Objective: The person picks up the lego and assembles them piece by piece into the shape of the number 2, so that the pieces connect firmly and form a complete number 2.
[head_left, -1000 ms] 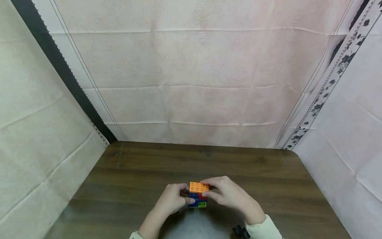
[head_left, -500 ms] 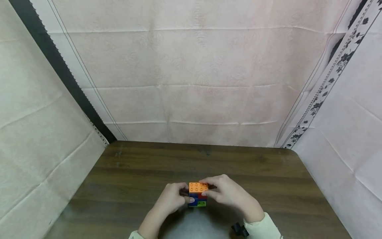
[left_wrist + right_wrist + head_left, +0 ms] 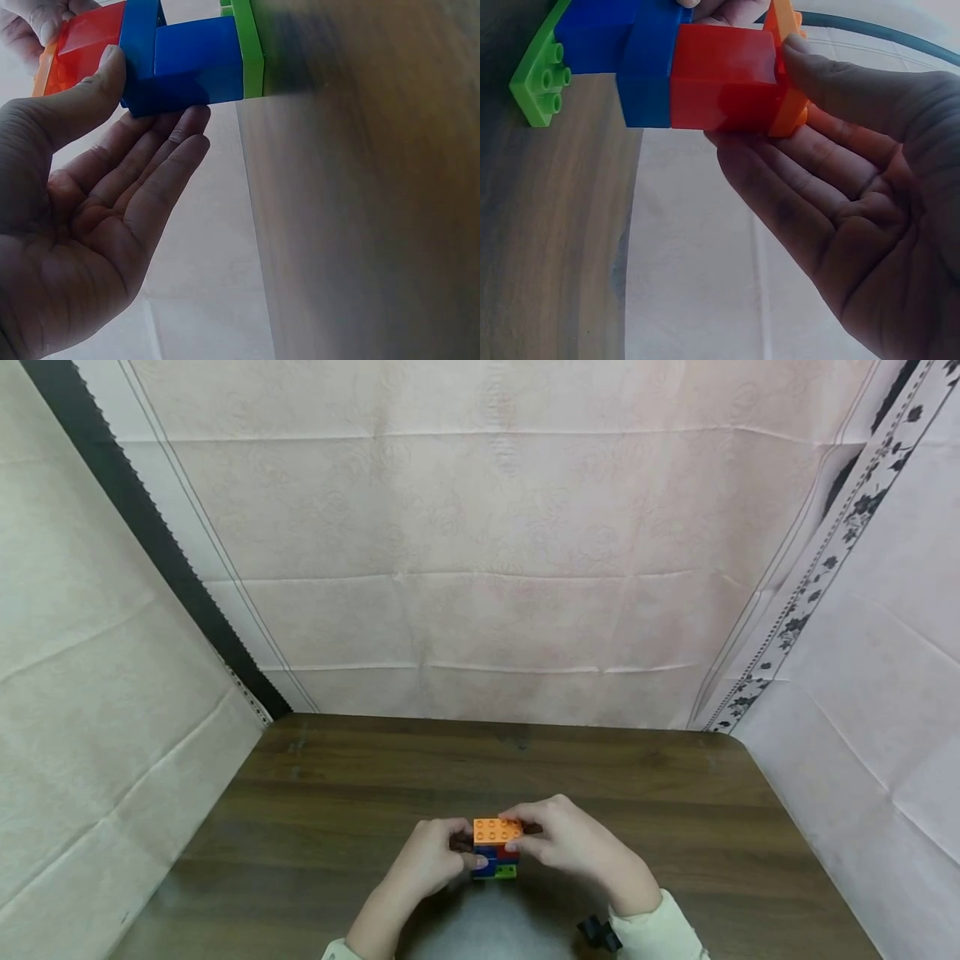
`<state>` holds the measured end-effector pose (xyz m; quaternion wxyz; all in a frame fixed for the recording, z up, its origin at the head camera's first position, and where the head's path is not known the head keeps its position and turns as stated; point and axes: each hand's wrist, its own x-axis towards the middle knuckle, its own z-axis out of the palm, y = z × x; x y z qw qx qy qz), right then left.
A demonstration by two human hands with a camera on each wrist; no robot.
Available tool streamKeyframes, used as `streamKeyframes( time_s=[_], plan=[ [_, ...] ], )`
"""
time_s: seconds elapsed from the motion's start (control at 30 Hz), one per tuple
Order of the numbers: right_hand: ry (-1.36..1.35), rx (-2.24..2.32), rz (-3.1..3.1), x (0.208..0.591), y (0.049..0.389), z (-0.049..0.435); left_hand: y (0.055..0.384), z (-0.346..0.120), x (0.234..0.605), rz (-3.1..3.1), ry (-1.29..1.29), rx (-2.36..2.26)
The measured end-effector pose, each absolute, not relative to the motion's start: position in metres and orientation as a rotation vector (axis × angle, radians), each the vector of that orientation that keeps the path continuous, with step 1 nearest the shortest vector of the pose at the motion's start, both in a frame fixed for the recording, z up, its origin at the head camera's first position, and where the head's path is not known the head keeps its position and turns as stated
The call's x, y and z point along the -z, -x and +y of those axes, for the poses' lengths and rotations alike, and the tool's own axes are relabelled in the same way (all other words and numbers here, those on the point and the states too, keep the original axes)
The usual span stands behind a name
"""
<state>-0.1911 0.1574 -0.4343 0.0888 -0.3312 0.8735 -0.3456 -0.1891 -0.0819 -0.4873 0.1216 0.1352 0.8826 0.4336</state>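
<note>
A short stack of toy building blocks stands on the table between both hands. At its bottom lies a flat green plate [image 3: 506, 871] with studs showing. Above it come a blue block [image 3: 199, 60], a thinner blue piece [image 3: 649, 90], a red block [image 3: 724, 79] and a flat orange plate [image 3: 491, 830] on top. My left hand [image 3: 429, 864] holds the blue part from the left, thumb in front and fingers behind. From the right, my right hand [image 3: 570, 847] pinches the top of the stack, its thumb on the orange plate's edge and its fingertips behind the orange and red pieces.
The brown wooden table [image 3: 360, 777] ends at a pale cloth wall [image 3: 480, 610] behind. More cloth closes off the left and right sides. A small black object [image 3: 598, 933] sits by the right sleeve [image 3: 656, 931].
</note>
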Motion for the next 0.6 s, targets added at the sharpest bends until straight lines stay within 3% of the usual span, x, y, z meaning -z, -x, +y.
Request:
streamKeyframes(
  time_s=[0.6],
  plan=[
    [0.877,0.937,2.62,0.417,0.188,0.148,0.189,-0.082,0.487,2.565,-0.389,-1.271]
  ],
)
